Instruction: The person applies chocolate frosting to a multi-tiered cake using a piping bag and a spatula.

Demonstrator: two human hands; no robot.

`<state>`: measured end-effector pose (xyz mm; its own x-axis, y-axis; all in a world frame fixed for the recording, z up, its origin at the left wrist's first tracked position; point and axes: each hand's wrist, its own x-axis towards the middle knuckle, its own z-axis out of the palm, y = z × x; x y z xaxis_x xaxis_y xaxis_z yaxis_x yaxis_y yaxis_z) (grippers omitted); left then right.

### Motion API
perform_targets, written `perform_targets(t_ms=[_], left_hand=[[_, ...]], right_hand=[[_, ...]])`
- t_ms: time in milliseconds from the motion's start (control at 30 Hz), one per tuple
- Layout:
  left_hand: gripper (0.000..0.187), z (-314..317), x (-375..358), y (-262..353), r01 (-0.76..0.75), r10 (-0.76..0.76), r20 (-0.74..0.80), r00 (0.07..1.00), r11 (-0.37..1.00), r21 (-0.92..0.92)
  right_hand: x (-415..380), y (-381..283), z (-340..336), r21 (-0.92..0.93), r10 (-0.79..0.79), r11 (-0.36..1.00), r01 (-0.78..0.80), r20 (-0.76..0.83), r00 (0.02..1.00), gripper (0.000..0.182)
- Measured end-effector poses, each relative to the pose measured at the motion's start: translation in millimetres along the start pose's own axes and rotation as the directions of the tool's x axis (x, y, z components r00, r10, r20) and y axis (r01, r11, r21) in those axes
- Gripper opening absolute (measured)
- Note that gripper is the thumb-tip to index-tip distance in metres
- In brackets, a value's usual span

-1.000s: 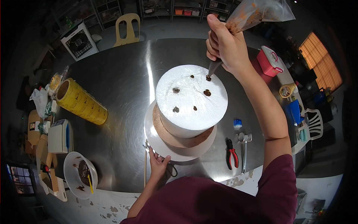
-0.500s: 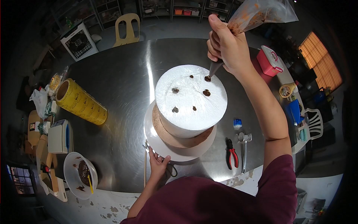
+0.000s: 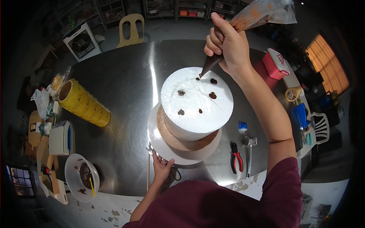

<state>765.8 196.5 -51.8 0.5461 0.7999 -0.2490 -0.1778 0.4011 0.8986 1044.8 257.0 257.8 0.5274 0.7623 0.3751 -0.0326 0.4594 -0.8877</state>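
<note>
The right hand [image 3: 227,45] is clenched around a piping bag [image 3: 243,26] of brown cream, held well above a tall white cake [image 3: 196,102]. The bag's dark tip points down and touches, or nearly touches, a small brown dot at the far edge of the cake's flat top. I count 6 brown dots on that top, spread in a loose ring. The cake stands on a round white board [image 3: 167,150] near the middle of the steel bench [image 3: 121,95], a little toward its near edge, with a brown band showing around the cake's base.

The left hand [image 3: 162,167] is at the near rim of the board, fingers curled against its edge and resting on the bench; whether it truly grips the board I cannot tell. A pair of scissors [image 3: 175,174] lies partly under that hand.

Toward the right side of the bench lie red-handled pliers [image 3: 237,157], a metal tool [image 3: 249,152] just beside them, and a small blue box [image 3: 242,126]. A pink container [image 3: 276,62] sits at the far right corner. On the left side lies a yellow roll [image 3: 83,103], and at the near left corner a white bowl [image 3: 78,182] holds brown cream.
</note>
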Motion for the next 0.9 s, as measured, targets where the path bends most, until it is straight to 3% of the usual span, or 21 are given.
perform_targets(t_ms=[233,533,833,900], left_hand=[[0.084,-2,0,-3,-0.001,0.001,-0.006,1.000,1.000,0.019],[0.082,-3,1,-4,0.001,-0.001,-0.007,1.000,1.000,0.030],[0.081,-1,0,-2,0.004,-0.003,-0.013,1.000,0.999,0.040],[0.082,-1,0,-2,0.005,-0.004,-0.018,1.000,0.999,0.044]], right_hand=[[-1,3,14,-0.074,-0.042,0.996,0.051,0.113,0.993,0.047],[-2,6,19,-0.211,-0.018,0.976,0.045,0.132,0.991,0.047],[2,6,15,-0.092,-0.138,0.984,0.154,0.162,0.977,0.044],[0,-3,11,-0.065,-0.077,0.994,0.083,0.083,0.994,0.042]])
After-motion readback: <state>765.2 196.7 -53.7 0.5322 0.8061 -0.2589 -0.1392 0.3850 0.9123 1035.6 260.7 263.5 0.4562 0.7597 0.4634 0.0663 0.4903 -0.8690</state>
